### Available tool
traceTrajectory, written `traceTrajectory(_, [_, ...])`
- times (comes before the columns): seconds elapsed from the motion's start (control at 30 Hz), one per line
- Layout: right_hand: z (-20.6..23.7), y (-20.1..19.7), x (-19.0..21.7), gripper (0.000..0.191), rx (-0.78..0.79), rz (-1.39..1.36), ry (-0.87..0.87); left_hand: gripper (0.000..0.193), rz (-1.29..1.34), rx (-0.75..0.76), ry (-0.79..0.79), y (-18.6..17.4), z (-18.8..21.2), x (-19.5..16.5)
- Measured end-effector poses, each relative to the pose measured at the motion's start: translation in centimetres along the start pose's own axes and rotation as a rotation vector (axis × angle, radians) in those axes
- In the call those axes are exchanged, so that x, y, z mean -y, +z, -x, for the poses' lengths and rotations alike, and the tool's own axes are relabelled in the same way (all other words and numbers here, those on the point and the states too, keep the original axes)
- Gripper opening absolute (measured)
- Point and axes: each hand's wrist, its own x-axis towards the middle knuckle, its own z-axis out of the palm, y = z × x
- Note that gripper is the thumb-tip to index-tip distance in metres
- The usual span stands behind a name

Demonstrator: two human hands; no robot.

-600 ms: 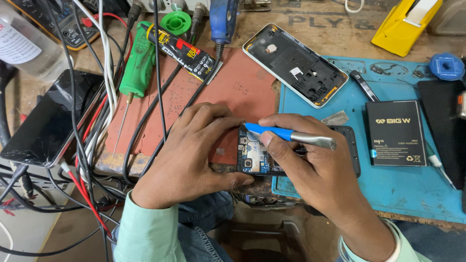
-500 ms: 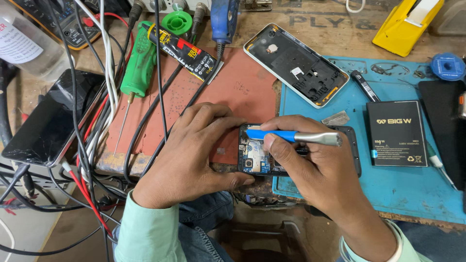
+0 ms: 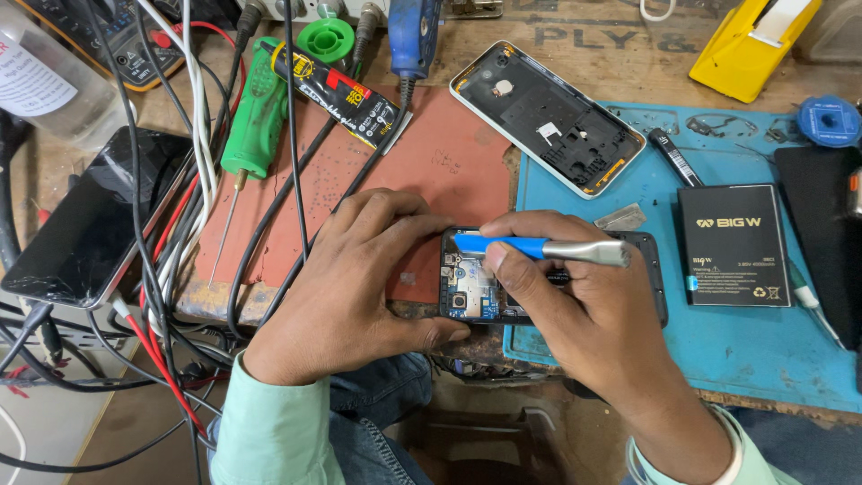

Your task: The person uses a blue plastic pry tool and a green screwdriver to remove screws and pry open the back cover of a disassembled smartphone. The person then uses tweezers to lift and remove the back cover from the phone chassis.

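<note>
An opened phone [image 3: 471,286] with its circuit board exposed lies at the workbench's front edge. My left hand [image 3: 350,278] grips its left end, fingers curled over the top and thumb under the bottom. My right hand [image 3: 584,310] covers the phone's right part and holds a blue-and-silver tool [image 3: 548,248] lying level across it, blue end pointing left over the board. What the tool's tip touches is hidden by my fingers.
A white phone back shell [image 3: 548,117] lies behind, a black battery [image 3: 734,244] on the blue mat [image 3: 763,350] to the right. A reddish mat [image 3: 431,171], green screwdriver [image 3: 253,117], glue tube [image 3: 337,90], dark phone [image 3: 90,220] and tangled cables [image 3: 171,251] fill the left. Yellow tape dispenser [image 3: 745,45] far right.
Both hands stay on the opened phone. The tool has shifted slightly to the right across it; the rest of the bench is unchanged.
</note>
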Motion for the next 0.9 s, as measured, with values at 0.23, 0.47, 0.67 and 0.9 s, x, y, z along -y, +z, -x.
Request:
traceTrajectory(0.23, [-0.1, -0.14, -0.07, 0.025, 0.013, -0.003, 0.013, 0.086, 0.007, 0.0, 0.006, 0.1, -0.02, 0.08])
traceTrajectory(0.47, [-0.17, -0.01, 0.18, 0.024, -0.007, 0.024, -0.017, 0.087, 0.001, 0.004, 0.0, 0.07, 0.06, 0.11])
traceTrajectory(0.67, [-0.11, -0.03, -0.02, 0.023, 0.021, -0.024, 0.003, 0.086, 0.005, 0.004, -0.001, 0.01, 0.1, 0.02])
traceTrajectory(0.9, [-0.03, -0.02, -0.09, 0.023, 0.032, -0.082, 0.028, 0.085, 0.01, 0.013, -0.01, -0.03, 0.08, 0.07])
